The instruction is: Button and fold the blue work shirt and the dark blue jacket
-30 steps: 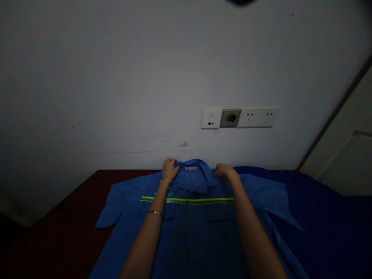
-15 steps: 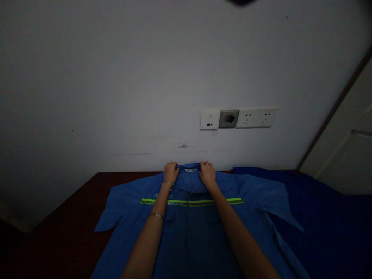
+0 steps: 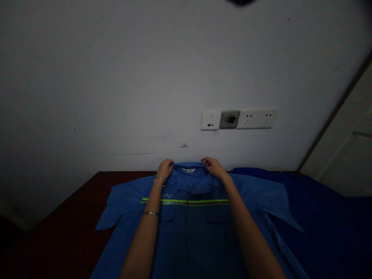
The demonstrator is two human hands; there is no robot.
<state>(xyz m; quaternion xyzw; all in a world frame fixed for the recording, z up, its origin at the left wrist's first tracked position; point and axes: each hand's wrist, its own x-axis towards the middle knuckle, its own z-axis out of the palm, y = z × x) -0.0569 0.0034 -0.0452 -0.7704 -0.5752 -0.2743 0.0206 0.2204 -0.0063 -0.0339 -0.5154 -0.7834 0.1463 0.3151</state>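
Note:
A blue short-sleeved work shirt (image 3: 188,228) lies spread front up, with a yellow-green and silver reflective stripe across its chest. Its collar (image 3: 190,165) is at the far end by the wall, and a small white label (image 3: 188,170) shows inside the neck. My left hand (image 3: 165,167), with bracelets along that arm, is closed on the left end of the collar. At the collar's right end my right hand (image 3: 214,166) pinches the fabric between thumb and fingers. My forearms cover parts of the stripe and chest.
The shirt rests on a dark red surface (image 3: 69,217). Darker blue cloth (image 3: 328,224) lies to the right. A white wall (image 3: 139,77) rises just behind the collar, bearing a row of switch and socket plates (image 3: 240,119). A panelled door (image 3: 348,155) stands at the right.
My hands have moved apart along the collar, left hand leftward and right hand rightward. The neck opening and label show more fully; the shirt body stays in place.

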